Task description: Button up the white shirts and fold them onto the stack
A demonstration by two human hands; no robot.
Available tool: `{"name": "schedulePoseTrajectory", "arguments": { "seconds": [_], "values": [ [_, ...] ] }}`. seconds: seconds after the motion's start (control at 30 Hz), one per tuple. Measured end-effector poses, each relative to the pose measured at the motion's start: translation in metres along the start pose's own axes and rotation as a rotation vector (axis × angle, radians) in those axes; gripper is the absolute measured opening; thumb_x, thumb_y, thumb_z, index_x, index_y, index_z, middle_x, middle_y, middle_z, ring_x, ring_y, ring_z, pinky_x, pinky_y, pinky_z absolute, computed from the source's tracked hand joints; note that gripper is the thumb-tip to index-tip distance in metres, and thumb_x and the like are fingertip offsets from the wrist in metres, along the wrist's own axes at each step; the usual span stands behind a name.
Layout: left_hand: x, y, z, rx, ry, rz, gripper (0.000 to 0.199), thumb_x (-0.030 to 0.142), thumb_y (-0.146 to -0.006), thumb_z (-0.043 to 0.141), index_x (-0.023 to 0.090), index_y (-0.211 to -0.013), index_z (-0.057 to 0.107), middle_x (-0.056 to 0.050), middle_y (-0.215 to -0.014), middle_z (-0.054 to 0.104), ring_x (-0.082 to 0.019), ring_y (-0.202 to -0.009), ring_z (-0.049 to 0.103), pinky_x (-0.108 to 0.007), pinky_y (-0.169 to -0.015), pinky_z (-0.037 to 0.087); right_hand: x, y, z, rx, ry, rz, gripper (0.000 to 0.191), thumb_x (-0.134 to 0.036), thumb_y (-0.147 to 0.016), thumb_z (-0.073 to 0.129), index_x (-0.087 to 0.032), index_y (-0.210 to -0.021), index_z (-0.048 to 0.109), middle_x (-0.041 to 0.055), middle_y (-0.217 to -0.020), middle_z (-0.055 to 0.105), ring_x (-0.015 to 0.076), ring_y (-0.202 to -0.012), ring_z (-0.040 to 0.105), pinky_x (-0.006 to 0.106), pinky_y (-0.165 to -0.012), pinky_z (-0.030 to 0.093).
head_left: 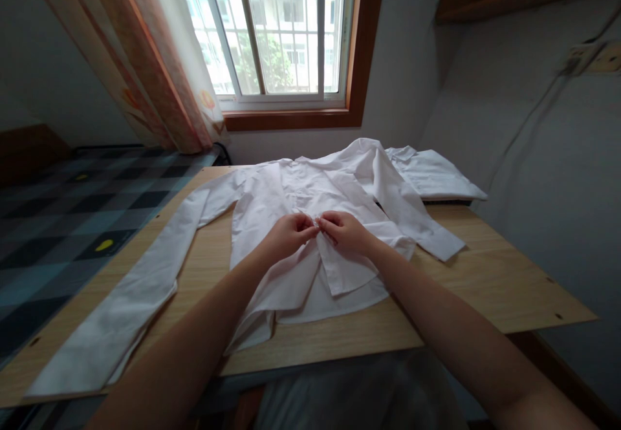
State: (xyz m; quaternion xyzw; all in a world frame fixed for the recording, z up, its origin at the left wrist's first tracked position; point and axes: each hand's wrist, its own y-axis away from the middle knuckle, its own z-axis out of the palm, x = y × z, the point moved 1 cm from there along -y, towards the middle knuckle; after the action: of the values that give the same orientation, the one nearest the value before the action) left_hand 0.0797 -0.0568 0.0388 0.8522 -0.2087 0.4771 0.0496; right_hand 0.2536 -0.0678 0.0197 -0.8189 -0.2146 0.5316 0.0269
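Note:
A white long-sleeved shirt [262, 204] lies spread on the wooden table, its collar end toward the window and its hem toward me. Its left-hand sleeve stretches down to the table's near left corner, while the other sleeve bends to the right. My left hand [294, 231] and my right hand [342, 229] meet at the middle of the shirt's front. Both pinch the front edges of the cloth, fingertips almost touching. Whether a button is between the fingers I cannot make out. Below the hands the two front panels fall apart over the back panel.
Folded white clothing [436, 174] rests at the back right of the wooden table [485, 281]. To the left is a bed with a checked cover [53, 223]. A curtain [130, 48] hangs beside the barred window [276, 35]. A cord runs down the right wall.

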Motion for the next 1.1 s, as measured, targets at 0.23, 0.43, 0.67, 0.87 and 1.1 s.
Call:
{"name": "schedulePoseTrajectory", "arguments": {
  "seconds": [0.23, 0.43, 0.67, 0.87, 1.1],
  "values": [
    [0.013, 0.007, 0.002, 0.103, -0.236, 0.093, 0.017, 0.030, -0.077, 0.066, 0.020, -0.064, 0.062, 0.002, -0.058, 0.056, -0.013, -0.056, 0.045, -0.026, -0.057, 0.027, 0.000, 0.000, 0.002, 0.045, 0.083, -0.040, 0.033, -0.038, -0.090, 0.046, -0.022, -0.061, 0.043, -0.0042, -0.055, 0.043, 0.0126, -0.060, 0.041, 0.025, -0.057, 0.031],
    [0.017, 0.009, 0.006, 0.149, -0.473, 0.142, 0.018, 0.027, -0.081, 0.062, 0.021, -0.064, 0.062, 0.000, -0.060, 0.057, -0.014, -0.056, 0.046, -0.027, -0.057, 0.025, 0.004, 0.000, 0.003, 0.052, 0.077, -0.046, 0.035, -0.040, -0.091, 0.044, -0.022, -0.061, 0.043, -0.0040, -0.055, 0.044, 0.0126, -0.060, 0.041, 0.025, -0.057, 0.030],
    [0.009, 0.005, 0.006, 0.107, -0.540, 0.181, 0.016, 0.026, -0.083, 0.055, 0.019, -0.070, 0.062, 0.000, -0.066, 0.060, -0.014, -0.060, 0.050, -0.026, -0.059, 0.032, 0.006, 0.001, 0.003, 0.039, 0.252, -0.117, 0.030, -0.034, -0.094, 0.042, -0.021, -0.067, 0.045, -0.0018, -0.065, 0.050, 0.0132, -0.065, 0.044, 0.027, -0.062, 0.030],
    [-0.005, -0.004, 0.002, 0.017, -0.124, 0.154, 0.023, 0.036, -0.080, 0.056, 0.017, -0.068, 0.060, 0.002, -0.060, 0.055, -0.011, -0.057, 0.047, -0.023, -0.056, 0.035, 0.005, 0.000, 0.003, 0.045, 0.170, -0.086, 0.029, -0.031, -0.094, 0.041, -0.022, -0.066, 0.040, -0.0031, -0.061, 0.048, 0.0139, -0.064, 0.044, 0.027, -0.061, 0.031],
    [-0.007, -0.004, 0.002, -0.055, 0.065, 0.061, 0.026, 0.042, -0.075, 0.059, 0.017, -0.070, 0.061, 0.002, -0.059, 0.057, -0.011, -0.056, 0.049, -0.023, -0.055, 0.038, 0.014, -0.002, 0.000, -0.016, 0.001, -0.039, 0.030, -0.036, -0.093, 0.045, -0.022, -0.066, 0.043, -0.0060, -0.053, 0.044, 0.0120, -0.054, 0.043, 0.025, -0.055, 0.032]
  ]
}}
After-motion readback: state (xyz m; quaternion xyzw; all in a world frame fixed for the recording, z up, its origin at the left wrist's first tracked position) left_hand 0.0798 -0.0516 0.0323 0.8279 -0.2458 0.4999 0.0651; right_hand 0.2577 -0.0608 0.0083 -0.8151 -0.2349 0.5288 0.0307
